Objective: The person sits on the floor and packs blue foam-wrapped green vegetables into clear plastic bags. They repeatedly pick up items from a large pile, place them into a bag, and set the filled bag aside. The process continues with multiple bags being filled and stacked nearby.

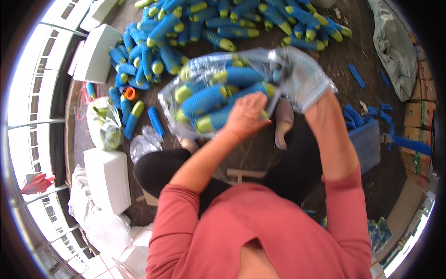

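Observation:
A clear plastic bag [167, 101] lies in front of me, filled with several green zucchini-like vegetables [204, 101] in blue foam netting. Against the netted vegetables at the bag's near right side rests my left hand [247, 111], its fingertips partly hidden. My right hand [303, 75] wears a pale, see-through glove and grips the bag's gathered right end; the fingers are blurred. Beyond the bag, a large heap of the same netted vegetables [163, 29] covers the floor.
White foam boxes [106, 181] and a plastic bag of green vegetables [104, 122] stand at left. A blue crate [366, 144] with blue netting sits at right, near stacked cartons [413, 115]. A slipper [284, 122] is close to the bag. An orange ring [130, 93] lies by the heap.

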`<state>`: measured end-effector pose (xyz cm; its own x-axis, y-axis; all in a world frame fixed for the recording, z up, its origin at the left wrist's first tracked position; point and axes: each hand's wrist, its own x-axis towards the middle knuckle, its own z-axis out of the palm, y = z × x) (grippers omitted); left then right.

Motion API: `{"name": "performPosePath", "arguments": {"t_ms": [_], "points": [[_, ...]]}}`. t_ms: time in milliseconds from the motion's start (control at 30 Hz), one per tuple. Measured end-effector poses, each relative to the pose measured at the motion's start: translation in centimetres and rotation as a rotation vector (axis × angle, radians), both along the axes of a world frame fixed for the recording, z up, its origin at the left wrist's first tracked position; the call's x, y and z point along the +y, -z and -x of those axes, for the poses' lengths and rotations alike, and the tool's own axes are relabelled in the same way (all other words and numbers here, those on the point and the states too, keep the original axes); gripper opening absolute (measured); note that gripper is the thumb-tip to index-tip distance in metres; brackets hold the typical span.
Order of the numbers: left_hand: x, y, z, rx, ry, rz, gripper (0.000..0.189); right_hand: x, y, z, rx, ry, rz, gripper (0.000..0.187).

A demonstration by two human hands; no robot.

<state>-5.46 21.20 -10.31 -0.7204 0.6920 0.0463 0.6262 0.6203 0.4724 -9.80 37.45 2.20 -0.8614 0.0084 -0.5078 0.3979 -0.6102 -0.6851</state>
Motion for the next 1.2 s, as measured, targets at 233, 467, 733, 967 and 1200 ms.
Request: {"name": "performPosePath", "arguments": {"t_ms": [233, 467, 733, 967, 1200], "points": [[-0.1, -4.1, 10.3, -0.749, 0.603, 0.438, 0.079, 1.1, -0.7, -5.0, 0.027, 0.05, 0.09, 0.048], [-3.6, -1.5, 32.4, -0.409, -0.45, 0.014, 0.033, 1.8, -3.8, -2.6, -0.097, -0.231, -0.043, 0.059], [9.3, 22.8, 41.0, 0.298, 0.149, 0.232, 0.067, 3.5, -3.3, 1.9, -0.225, -0.321, 0.084, 0.078], [10.2, 22.2, 37.4, 0.058, 0.145, 0.107, 0.053, 5.5, -2.8, 4.8, -0.357, -0.289, 0.143, 0.072], [4.1, 21.8, 32.9, -0.786, -0.708, 0.164, 0.069, 5.2, -3.4, 3.8, -0.302, -0.27, 0.094, 0.066]]}}
